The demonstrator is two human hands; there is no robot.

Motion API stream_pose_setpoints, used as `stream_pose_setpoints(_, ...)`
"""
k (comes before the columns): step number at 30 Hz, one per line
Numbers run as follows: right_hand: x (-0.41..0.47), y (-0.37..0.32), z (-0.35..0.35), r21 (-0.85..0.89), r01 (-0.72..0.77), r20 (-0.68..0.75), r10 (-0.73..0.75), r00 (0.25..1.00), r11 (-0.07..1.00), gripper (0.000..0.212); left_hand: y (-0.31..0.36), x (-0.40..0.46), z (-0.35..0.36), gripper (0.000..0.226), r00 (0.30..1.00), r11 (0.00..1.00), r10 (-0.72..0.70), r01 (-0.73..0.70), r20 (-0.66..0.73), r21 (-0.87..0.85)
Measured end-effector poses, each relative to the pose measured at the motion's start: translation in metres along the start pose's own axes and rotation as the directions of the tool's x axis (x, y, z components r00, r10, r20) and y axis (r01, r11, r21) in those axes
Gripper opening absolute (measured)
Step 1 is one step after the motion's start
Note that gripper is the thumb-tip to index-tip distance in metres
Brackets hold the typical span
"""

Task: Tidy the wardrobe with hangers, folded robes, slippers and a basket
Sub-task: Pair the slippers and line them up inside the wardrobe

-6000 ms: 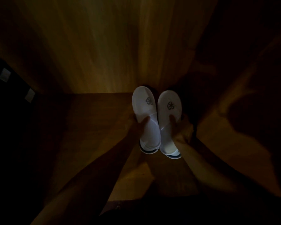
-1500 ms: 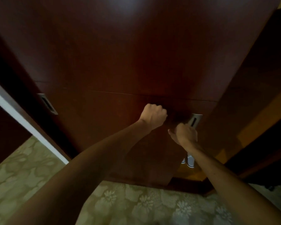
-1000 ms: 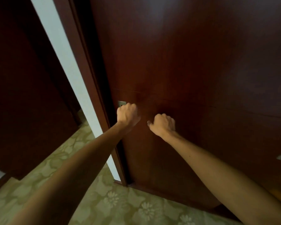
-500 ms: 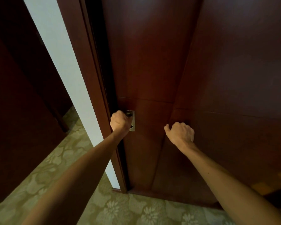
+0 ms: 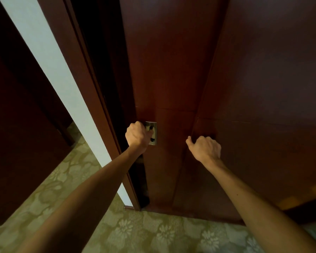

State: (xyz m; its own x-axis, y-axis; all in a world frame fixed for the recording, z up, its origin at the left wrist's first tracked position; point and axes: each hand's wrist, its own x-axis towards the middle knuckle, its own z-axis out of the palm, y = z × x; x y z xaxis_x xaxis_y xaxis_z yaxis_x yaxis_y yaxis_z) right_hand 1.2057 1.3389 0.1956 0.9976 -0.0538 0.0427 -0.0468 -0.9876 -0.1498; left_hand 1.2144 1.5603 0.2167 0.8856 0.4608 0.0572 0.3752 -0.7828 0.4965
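Note:
Two dark red-brown sliding wardrobe doors fill the view. My left hand (image 5: 137, 136) has its fingers curled into the recessed metal pull (image 5: 152, 133) at the left edge of the left door panel (image 5: 164, 73). My right hand (image 5: 204, 147) is loosely closed with its fingers at the left edge of the right door panel (image 5: 266, 84), which overlaps the left one. A narrow dark gap (image 5: 115, 79) remains between the left panel and the wardrobe frame (image 5: 75, 57). Slippers, robes, hangers and basket are hidden.
A white wall strip (image 5: 49, 57) runs diagonally left of the frame, with another dark wooden door (image 5: 18, 125) further left. Green floral carpet (image 5: 135, 232) covers the floor below. A lit strip of the wardrobe floor (image 5: 299, 196) shows at the lower right.
The slippers seen six seconds ago are out of sight behind the doors. Over the last second the left panel slid right slightly, widening the dark gap; my left hand stays on the pull.

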Motion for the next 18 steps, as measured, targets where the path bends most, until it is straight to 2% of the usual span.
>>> stream_pose_setpoints(10,0.001,0.053,-0.007,0.010,0.006,-0.011,-0.006,1.000,1.000,0.068,0.056,-0.026,0.029,0.030,0.996,0.999,0.040,-0.037,0.078,-0.029)
stream_pose_setpoints(18,-0.001,0.102,-0.012,0.021,0.017,-0.058,-0.015,0.998,1.000,0.065,0.101,-0.045,0.065,0.034,0.989,0.994,0.104,-0.108,0.109,0.027)
